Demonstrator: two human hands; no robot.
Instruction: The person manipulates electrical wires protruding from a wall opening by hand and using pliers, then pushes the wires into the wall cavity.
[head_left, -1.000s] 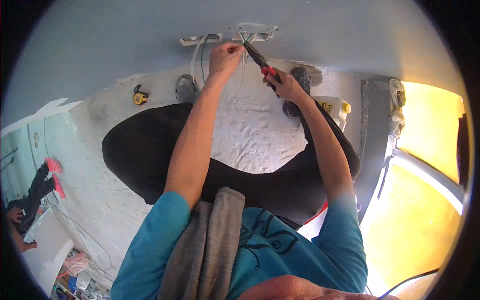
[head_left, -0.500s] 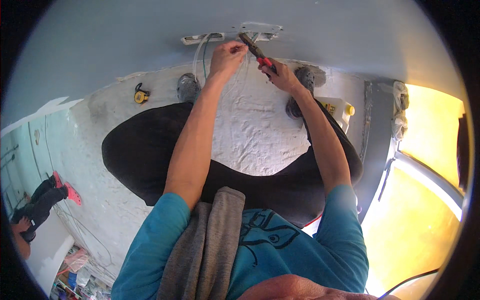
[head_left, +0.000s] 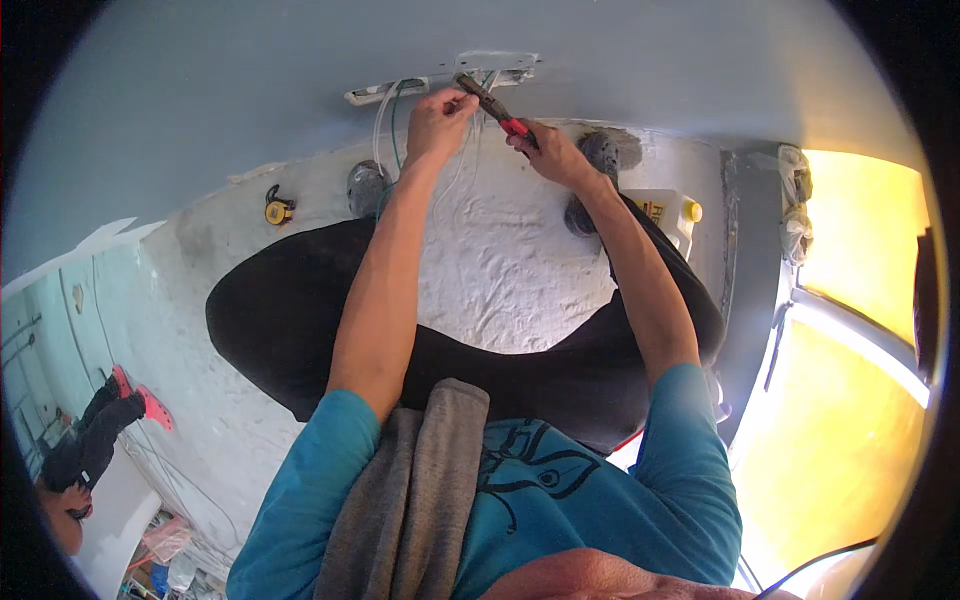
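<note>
A: State the location of the pliers [head_left: 493,106].
B: The pliers are in the right hand [head_left: 552,157], in front of the gray wall [head_left: 250,95]. The red-and-black handles lie at the near right; the dark head points to the far left, between two wall openings.

A: State the condition of the right hand's fingers.
B: They are closed around the handles.

A: And the left hand [head_left: 437,127]?
B: Its fingers are bent, with the tips pressed together just beside the head of the pliers. I cannot tell whether a wire is between them.

A: Describe the wiring.
B: White wires [head_left: 377,135] and a green wire [head_left: 394,132] hang from the left wall opening [head_left: 364,96]. Further wires emerge at the right wall opening [head_left: 515,76].

A: List adjacent items.
B: A yellow-and-black tape measure [head_left: 279,207] lies on the floor [head_left: 490,270], to the left. A pale jug [head_left: 675,215] with a yellow cap is at the right, partly hidden by the person's leg. Well to the left, another person's legs [head_left: 92,435] end in red clogs [head_left: 156,410].
</note>
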